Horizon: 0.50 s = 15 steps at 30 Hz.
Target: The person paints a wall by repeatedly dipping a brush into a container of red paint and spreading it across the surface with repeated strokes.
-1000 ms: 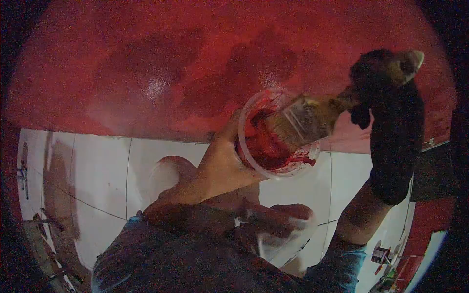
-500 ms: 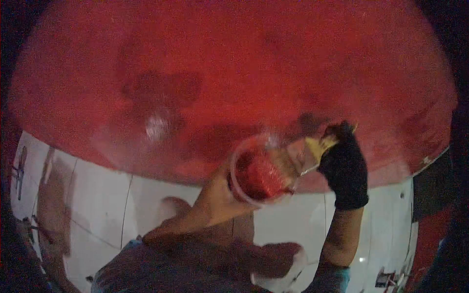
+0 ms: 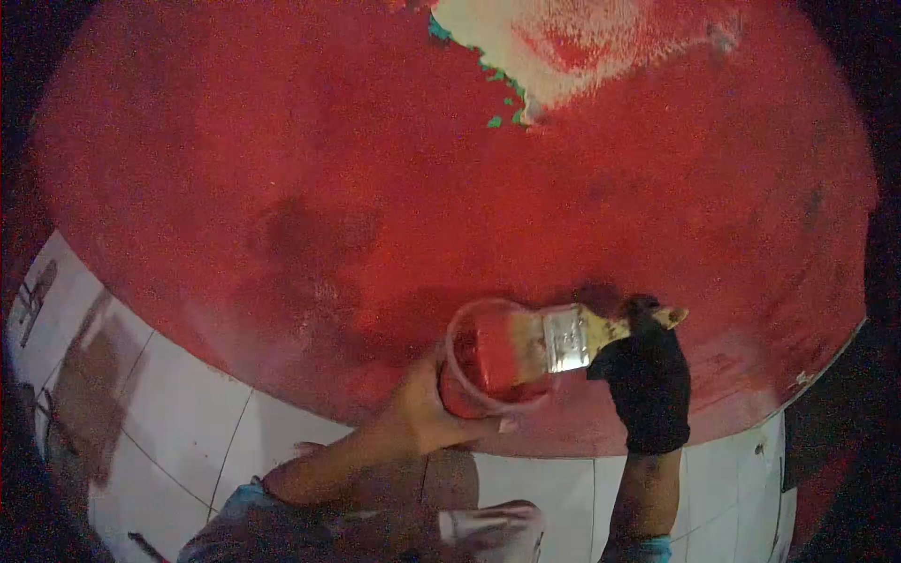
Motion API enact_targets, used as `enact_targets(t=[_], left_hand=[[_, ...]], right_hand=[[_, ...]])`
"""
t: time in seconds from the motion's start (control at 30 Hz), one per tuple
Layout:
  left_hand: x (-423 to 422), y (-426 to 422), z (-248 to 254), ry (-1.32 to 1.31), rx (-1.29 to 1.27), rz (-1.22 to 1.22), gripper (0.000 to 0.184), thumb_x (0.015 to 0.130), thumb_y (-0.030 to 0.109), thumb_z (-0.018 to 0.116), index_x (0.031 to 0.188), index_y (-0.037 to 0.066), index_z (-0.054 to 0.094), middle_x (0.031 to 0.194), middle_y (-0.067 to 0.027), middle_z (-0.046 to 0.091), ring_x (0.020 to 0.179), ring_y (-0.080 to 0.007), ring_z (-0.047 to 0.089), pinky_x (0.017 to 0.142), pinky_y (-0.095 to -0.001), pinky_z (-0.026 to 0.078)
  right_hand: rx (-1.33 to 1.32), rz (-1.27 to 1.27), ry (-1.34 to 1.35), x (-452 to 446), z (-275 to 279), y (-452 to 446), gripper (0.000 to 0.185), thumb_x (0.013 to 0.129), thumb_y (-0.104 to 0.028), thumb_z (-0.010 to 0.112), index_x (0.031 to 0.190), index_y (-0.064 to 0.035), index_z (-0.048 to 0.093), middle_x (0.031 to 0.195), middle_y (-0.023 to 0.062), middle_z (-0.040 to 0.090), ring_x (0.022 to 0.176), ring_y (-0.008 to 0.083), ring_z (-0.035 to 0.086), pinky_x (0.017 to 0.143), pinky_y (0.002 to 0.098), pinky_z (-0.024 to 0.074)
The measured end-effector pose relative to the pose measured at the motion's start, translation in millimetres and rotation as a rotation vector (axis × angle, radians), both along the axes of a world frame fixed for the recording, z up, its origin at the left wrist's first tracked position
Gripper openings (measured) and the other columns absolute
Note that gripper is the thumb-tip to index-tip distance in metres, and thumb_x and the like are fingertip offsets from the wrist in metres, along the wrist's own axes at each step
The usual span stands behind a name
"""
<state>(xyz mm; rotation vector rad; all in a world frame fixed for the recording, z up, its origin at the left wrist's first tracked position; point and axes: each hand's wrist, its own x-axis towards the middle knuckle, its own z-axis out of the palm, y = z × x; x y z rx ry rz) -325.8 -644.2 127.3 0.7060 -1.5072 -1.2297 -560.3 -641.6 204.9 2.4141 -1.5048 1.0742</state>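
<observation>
My left hand (image 3: 436, 413) is closed around a clear plastic cup (image 3: 450, 375) with red paint in it. In my right hand (image 3: 650, 375), which wears a black glove, is a paintbrush (image 3: 569, 339) with a pale, paint-stained handle and a silver metal band. The brush lies nearly level, its red-coated bristles over the cup's mouth. Whether the bristles touch the rim cannot be made out. Both hands are in front of a large red wall (image 3: 375, 188).
A pale unpainted patch (image 3: 563, 56) with green and blue flecks shows at the top of the wall. White floor tiles (image 3: 282, 422) run along its lower edge. A dark area (image 3: 818, 432) lies at the right.
The view has tilted up and brought the pale patch into sight. My right hand has come down and closer to the cup, and the brush has turned from slanting into the cup to nearly level.
</observation>
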Motion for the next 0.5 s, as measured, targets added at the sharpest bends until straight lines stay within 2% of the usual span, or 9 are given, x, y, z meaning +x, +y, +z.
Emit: enact_targets(t=[0.03,0.17,0.23,0.27,0.3,0.4,0.43,0.47,0.5], left_hand=[[4,-3,7,-0.220,-0.087,-0.001,0.083,0.055,0.018,0.081,0.122,-0.001,0.035,0.119,-0.0114,0.046,0.111,-0.0204,0.043,0.096,-0.0334,0.033],[2,8,62,-0.070,-0.116,0.064,0.082,0.054,0.019,0.082,0.120,-0.002,0.037,0.116,-0.0112,0.048,0.107,-0.0196,0.046,0.094,-0.0321,0.035],[5,6,71,0.060,-0.068,0.043,0.082,0.053,0.020,0.082,0.120,-0.001,0.038,0.114,-0.0110,0.050,0.104,-0.0198,0.049,0.094,-0.0321,0.035],[10,-1,68,0.008,-0.075,0.059,0.083,0.052,0.020,0.083,0.119,-0.002,0.038,0.112,-0.0115,0.052,0.104,-0.0198,0.049,0.094,-0.0327,0.035],[15,-4,65,0.016,-0.068,0.065,0.083,0.052,0.020,0.083,0.119,-0.002,0.038,0.112,-0.0115,0.052,0.104,-0.0198,0.049,0.094,-0.0327,0.035],[36,-12,49,-0.009,-0.080,0.130,0.083,0.053,0.021,0.082,0.119,-0.003,0.038,0.113,-0.0135,0.051,0.105,-0.0210,0.049,0.094,-0.0333,0.035],[42,-15,40,-0.018,-0.120,0.156,0.084,0.053,0.023,0.082,0.119,-0.003,0.038,0.113,-0.0144,0.050,0.106,-0.0220,0.048,0.094,-0.0336,0.035],[18,3,62,-0.040,-0.175,0.180,0.085,0.053,0.024,0.082,0.119,-0.004,0.038,0.113,-0.0154,0.050,0.106,-0.0230,0.048,0.094,-0.0338,0.035],[17,6,60,-0.039,-0.168,0.184,0.085,0.053,0.024,0.082,0.119,-0.004,0.038,0.113,-0.0154,0.050,0.106,-0.0230,0.048,0.094,-0.0338,0.035]], right_hand=[[-0.140,-0.009,0.191,1,11,0,0.044,0.074,0.005,0.055,0.116,-0.0010,0.045,0.092,0.0112,0.058,0.068,0.0169,0.059,0.061,0.0276,0.0493],[-0.277,-0.194,0.369,16,57,3,0.045,0.073,0.001,0.058,0.116,-0.0027,0.046,0.095,0.0129,0.057,0.071,0.0185,0.059,0.063,0.0292,0.0487],[-0.146,-0.110,-0.265,29,68,0,0.029,0.069,-0.017,0.062,0.095,-0.0042,0.059,0.095,0.0144,0.054,0.089,0.0305,0.053,0.079,0.0350,0.0412],[-0.380,-0.218,0.161,35,73,0,0.026,0.071,-0.016,0.062,0.094,-0.0038,0.058,0.097,0.0140,0.053,0.088,0.0296,0.053,0.079,0.0345,0.0411],[-0.375,-0.210,0.168,41,74,-5,0.026,0.071,-0.016,0.062,0.094,-0.0038,0.058,0.097,0.0140,0.053,0.088,0.0296,0.053,0.079,0.0345,0.0411],[-0.464,-0.192,0.115,64,72,-25,0.032,0.081,-0.015,0.057,0.106,0.0031,0.051,0.095,0.0133,0.055,0.084,0.0220,0.055,0.075,0.0307,0.0435],[-0.477,-0.061,-0.106,72,66,-34,0.028,0.083,-0.016,0.054,0.103,0.0033,0.051,0.092,0.0130,0.054,0.085,0.0222,0.054,0.076,0.0315,0.0429],[-0.498,0.068,-0.340,48,90,-22,0.025,0.085,-0.016,0.052,0.101,0.0034,0.051,0.090,0.0127,0.054,0.085,0.0224,0.054,0.077,0.0324,0.0423],[-0.491,0.071,-0.338,50,93,-27,0.025,0.085,-0.016,0.052,0.101,0.0034,0.051,0.090,0.0127,0.054,0.085,0.0224,0.054,0.077,0.0324,0.0423]])
